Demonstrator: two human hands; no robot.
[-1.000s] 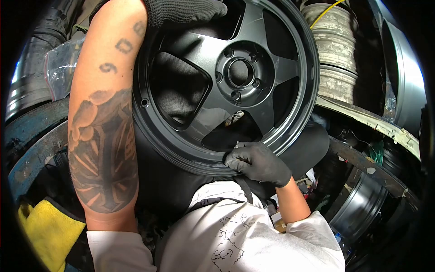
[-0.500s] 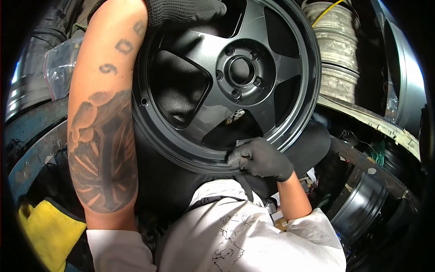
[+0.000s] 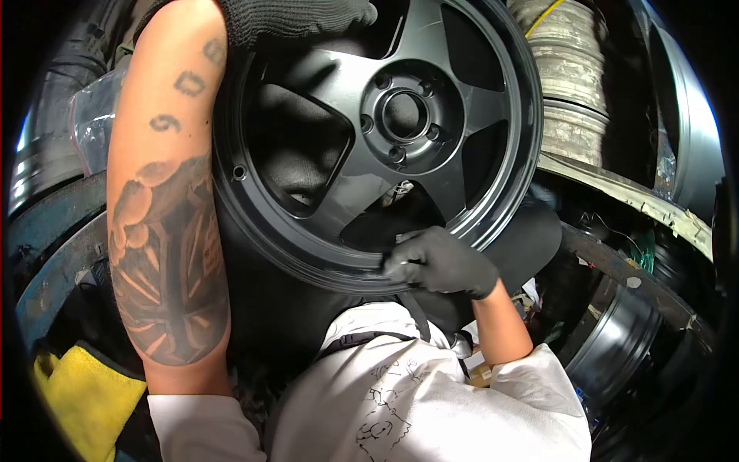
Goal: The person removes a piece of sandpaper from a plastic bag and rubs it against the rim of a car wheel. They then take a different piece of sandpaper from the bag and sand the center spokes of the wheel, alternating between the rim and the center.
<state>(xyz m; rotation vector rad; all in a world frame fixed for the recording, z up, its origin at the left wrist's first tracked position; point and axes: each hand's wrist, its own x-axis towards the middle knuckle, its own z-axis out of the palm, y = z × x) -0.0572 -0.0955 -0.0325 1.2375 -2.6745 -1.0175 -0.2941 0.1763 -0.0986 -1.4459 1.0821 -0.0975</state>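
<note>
A dark grey five-spoke car wheel rim (image 3: 346, 181) leans over my lap, its face turned up to me. At its far left edge, partly cut off by the top of the view, my left hand (image 3: 308, 21) in a black knit glove is closed over the rim. My right hand (image 3: 443, 263), in a black glove, presses bent fingers against the near lip of the wheel. Its fingertips look pinched together and greyish. Whatever they hold, if anything, is too blurred to make out.
A stack of worn metal rims (image 3: 573, 77) stands at upper right. A silver rim (image 3: 616, 343) lies at lower right beside a dark metal beam (image 3: 635, 281). At lower left hangs a yellow cloth (image 3: 88, 396), with a clear plastic bag (image 3: 94, 123) farther up.
The wheel and my left arm sit slightly farther left in the view. My right hand stays on the near lip, with its fingers shifted only a little.
</note>
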